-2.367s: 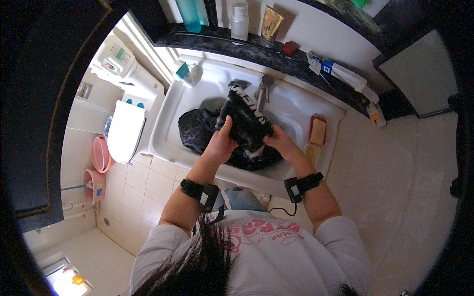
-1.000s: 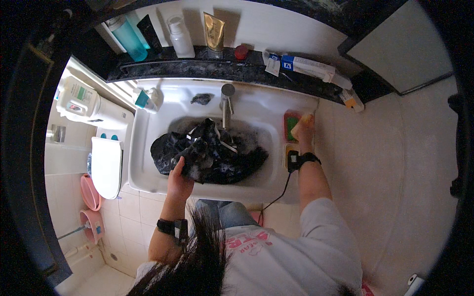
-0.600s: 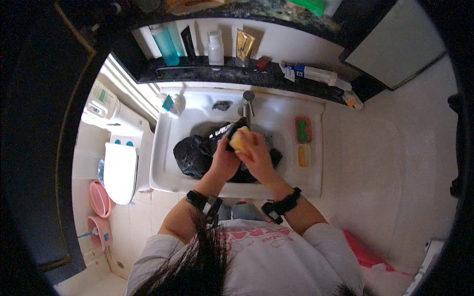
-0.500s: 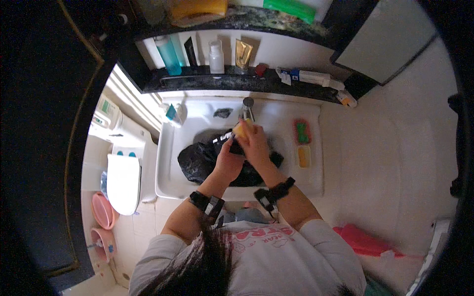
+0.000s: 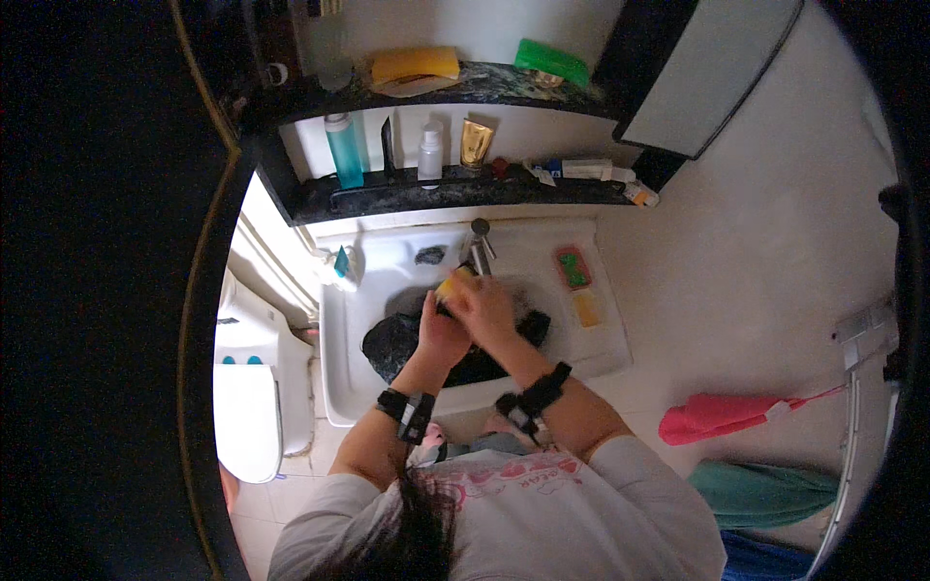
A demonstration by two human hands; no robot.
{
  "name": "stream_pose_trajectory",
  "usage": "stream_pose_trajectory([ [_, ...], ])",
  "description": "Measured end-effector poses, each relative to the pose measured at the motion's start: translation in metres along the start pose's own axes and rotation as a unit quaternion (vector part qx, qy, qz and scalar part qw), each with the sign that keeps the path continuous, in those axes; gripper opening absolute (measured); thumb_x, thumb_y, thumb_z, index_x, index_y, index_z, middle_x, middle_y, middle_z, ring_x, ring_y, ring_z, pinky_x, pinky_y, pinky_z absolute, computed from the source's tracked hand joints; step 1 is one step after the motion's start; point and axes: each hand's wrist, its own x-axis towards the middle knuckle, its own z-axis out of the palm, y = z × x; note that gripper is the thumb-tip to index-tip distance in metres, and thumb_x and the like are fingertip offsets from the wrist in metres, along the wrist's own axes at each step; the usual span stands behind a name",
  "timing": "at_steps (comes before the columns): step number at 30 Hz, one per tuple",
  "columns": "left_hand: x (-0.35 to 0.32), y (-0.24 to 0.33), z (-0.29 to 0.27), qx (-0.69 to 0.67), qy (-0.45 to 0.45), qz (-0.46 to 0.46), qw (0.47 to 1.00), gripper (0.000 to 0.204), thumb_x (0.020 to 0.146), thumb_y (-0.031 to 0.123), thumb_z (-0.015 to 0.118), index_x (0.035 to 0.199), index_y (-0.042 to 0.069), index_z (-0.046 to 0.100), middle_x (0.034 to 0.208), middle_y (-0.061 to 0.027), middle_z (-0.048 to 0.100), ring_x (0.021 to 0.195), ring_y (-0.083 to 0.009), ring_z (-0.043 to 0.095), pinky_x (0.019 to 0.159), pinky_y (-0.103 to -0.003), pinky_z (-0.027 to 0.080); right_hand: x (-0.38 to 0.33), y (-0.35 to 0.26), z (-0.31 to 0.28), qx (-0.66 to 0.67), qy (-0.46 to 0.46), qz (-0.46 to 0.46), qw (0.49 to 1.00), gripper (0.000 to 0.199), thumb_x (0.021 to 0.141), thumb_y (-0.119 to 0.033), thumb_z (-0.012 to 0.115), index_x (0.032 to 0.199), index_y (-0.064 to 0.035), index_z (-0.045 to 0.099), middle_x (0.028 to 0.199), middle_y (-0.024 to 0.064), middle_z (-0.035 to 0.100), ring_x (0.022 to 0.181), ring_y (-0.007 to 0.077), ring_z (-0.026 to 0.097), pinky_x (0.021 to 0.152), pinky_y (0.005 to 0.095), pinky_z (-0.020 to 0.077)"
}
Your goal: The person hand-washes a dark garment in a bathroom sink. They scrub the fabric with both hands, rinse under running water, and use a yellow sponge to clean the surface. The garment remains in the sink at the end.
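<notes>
A black garment (image 5: 402,339) lies bunched in the white sink (image 5: 349,387). My left hand (image 5: 441,334) grips a fold of it over the basin. My right hand (image 5: 484,305) holds a yellow soap bar (image 5: 452,286) pressed against the cloth just below the metal tap (image 5: 479,242). Both wrists wear black bands.
A green soap (image 5: 573,268) and a yellow soap (image 5: 586,308) lie on the sink's right ledge. Bottles and tubes stand on the dark shelf (image 5: 407,194) behind the tap. A toilet (image 5: 247,407) is at left; pink (image 5: 717,416) and teal (image 5: 765,489) towels hang at right.
My right hand fetched a yellow soap bar from the sink's right ledge and brought it to the garment. Both hands now work together under the tap.
</notes>
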Motion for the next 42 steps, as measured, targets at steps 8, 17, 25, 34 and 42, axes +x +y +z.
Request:
stream_pose_trajectory([
  [8,-0.004,0.016,-0.006,-0.073,-0.020,-0.039,0.996,0.046,0.093,0.039,0.032,0.125,0.008,0.044,0.125,-0.0102,0.049,0.117,-0.0274,0.044,0.104,-0.040,0.028,0.003,-0.013,0.001,-0.005,-0.025,0.061,0.998,0.052,0.078,-0.032,0.064,0.127,-0.0251,0.049,0.096,0.0193,0.054,0.085,0.0353,0.056,0.074,0.0470,0.0449],
  [17,-0.001,0.022,0.002,-0.071,-0.009,-0.019,0.997,0.050,0.091,0.042,0.031,0.125,0.007,0.044,0.127,-0.0111,0.048,0.117,-0.0302,0.044,0.102,-0.045,0.030,0.000,-0.009,0.005,-0.021,0.015,0.102,0.994,0.043,0.080,-0.026,0.061,0.118,-0.0086,0.052,0.096,0.0155,0.061,0.086,0.0370,0.056,0.077,0.0474,0.0444],
  [25,0.022,0.027,0.005,-0.023,-0.012,0.087,0.996,0.040,0.094,0.031,0.036,0.122,0.004,0.046,0.123,-0.0115,0.051,0.113,-0.0273,0.048,0.101,-0.040,0.034,0.008,0.037,0.006,0.141,0.089,0.037,0.985,0.051,0.084,-0.016,0.058,0.130,-0.0048,0.041,0.082,0.0141,0.061,0.067,0.0254,0.058,0.060,0.0363,0.0458],
  [34,0.059,-0.021,0.016,0.037,0.032,0.112,0.993,0.042,0.093,0.037,0.036,0.123,0.009,0.045,0.125,-0.0082,0.050,0.114,-0.0264,0.047,0.099,-0.041,0.037,0.016,0.058,-0.011,0.229,0.022,-0.022,0.973,0.054,0.082,-0.027,0.061,0.130,-0.0117,0.043,0.094,0.0173,0.060,0.084,0.0368,0.055,0.078,0.0466,0.0437],
  [42,0.066,-0.042,0.002,0.289,0.039,0.196,0.936,0.050,0.091,0.042,0.037,0.128,0.009,0.033,0.124,-0.0078,0.047,0.117,-0.0274,0.042,0.100,-0.042,0.032,0.004,0.066,-0.025,0.151,-0.001,-0.097,0.984,0.052,0.083,-0.031,0.058,0.131,-0.0190,0.044,0.095,0.0184,0.056,0.089,0.0345,0.053,0.081,0.0400,0.0417],
])
